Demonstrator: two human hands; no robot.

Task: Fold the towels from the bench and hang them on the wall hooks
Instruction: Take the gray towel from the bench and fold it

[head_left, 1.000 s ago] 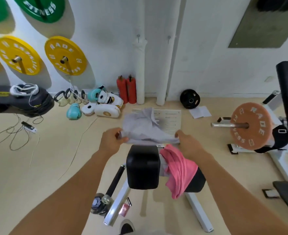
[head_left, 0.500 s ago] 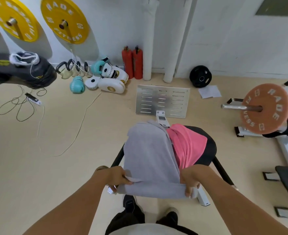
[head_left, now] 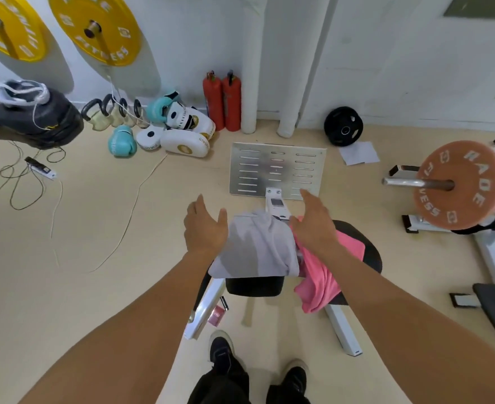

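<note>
The grey towel lies draped over the black surface, its near edge hanging over the front pad. Beside it on the right, touching it, the pink towel spills off the surface's near side. The left hand hovers at the grey towel's left edge, its grip apart, fingers straight, holding nothing. The right hand hangs over the seam between the two towels, its grip likewise apart.
</note>
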